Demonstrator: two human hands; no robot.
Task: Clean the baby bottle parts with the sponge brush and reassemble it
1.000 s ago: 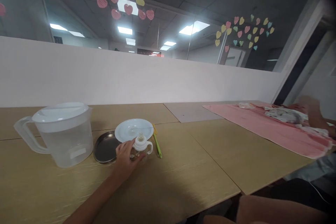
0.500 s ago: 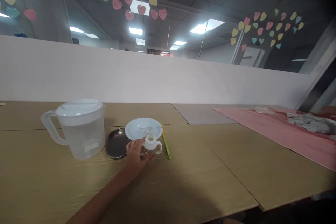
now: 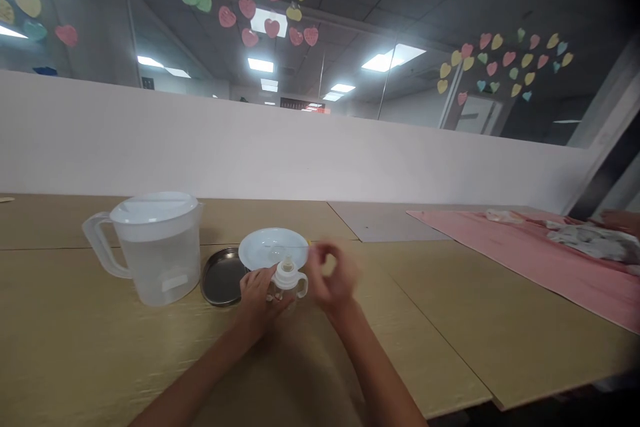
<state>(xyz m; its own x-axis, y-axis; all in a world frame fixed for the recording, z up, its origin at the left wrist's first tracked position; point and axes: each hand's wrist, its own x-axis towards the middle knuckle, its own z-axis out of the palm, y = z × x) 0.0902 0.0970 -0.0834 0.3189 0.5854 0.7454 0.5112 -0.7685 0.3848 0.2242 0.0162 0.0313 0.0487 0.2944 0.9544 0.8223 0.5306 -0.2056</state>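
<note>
My left hand (image 3: 259,293) is wrapped round the left side of a clear baby bottle (image 3: 288,282) with a white collar, white handles and a teat on top. The bottle stands upright on the table, just in front of a white bowl (image 3: 265,248). To the right of the bottle is my right hand (image 3: 334,275), its fingers curled and smeared by motion. It covers the spot where a green-handled brush lay, and only a bit of yellow shows by the bowl's rim. Whether the hand touches the brush is hidden.
A lidded translucent pitcher (image 3: 160,253) holding clear liquid stands at the left. Beside it lies a dark round metal pan (image 3: 223,278). A pink cloth (image 3: 505,247) with crumpled grey fabric (image 3: 593,240) on it covers the table's right side. A white wall (image 3: 300,153) rises behind.
My right hand has come in from the lower right and reached the place of the green-handled brush, hiding it. My left hand keeps its hold on the baby bottle. The view has tilted slightly up.
</note>
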